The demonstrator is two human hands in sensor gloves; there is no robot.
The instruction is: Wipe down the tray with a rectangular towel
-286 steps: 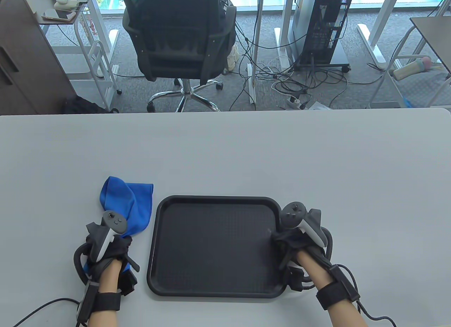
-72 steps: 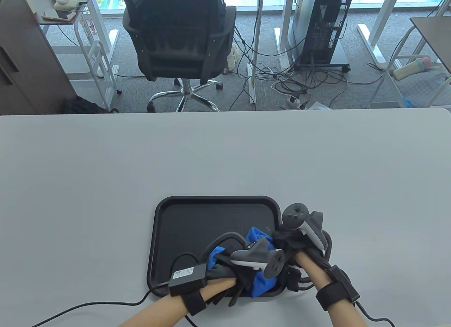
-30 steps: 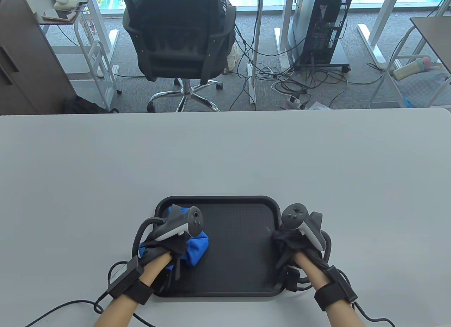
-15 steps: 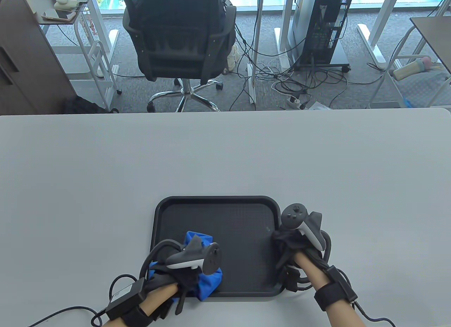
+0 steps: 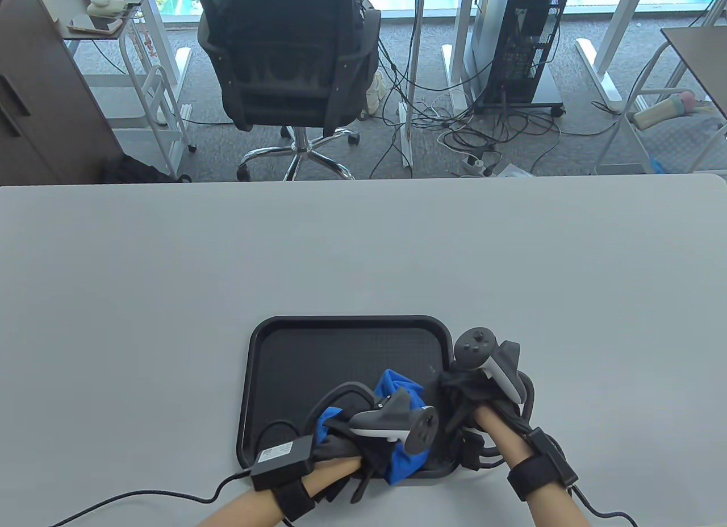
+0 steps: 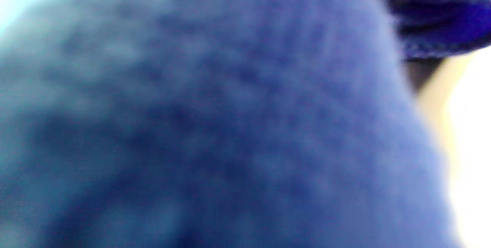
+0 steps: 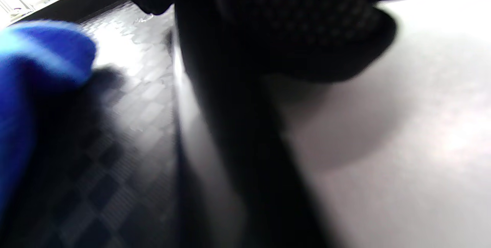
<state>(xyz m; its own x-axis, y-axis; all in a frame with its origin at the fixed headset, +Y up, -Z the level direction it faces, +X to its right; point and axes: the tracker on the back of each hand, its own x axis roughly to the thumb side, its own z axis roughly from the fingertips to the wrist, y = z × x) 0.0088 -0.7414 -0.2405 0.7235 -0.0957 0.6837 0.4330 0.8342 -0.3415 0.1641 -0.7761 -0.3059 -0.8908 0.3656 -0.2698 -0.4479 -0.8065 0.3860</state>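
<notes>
A black rectangular tray (image 5: 341, 351) lies at the table's near edge. My left hand (image 5: 375, 442) grips a bunched blue towel (image 5: 397, 388) and presses it on the tray's near right part. The towel fills the left wrist view (image 6: 215, 125), blurred. My right hand (image 5: 471, 396) holds the tray's right rim. In the right wrist view, dark gloved fingers (image 7: 291, 29) sit over the rim, with the towel (image 7: 34, 63) at the left on the tray's textured floor (image 7: 126, 125).
The grey table (image 5: 363, 249) stretches wide beyond the tray. A cable (image 5: 142, 498) trails from my left wrist across the near edge. An office chair (image 5: 284, 55) and a computer tower (image 5: 517, 38) stand on the floor behind the table.
My left hand has swept the towel rightward along the tray's near side, from the near left to the near right. The right hand and tray have stayed in place.
</notes>
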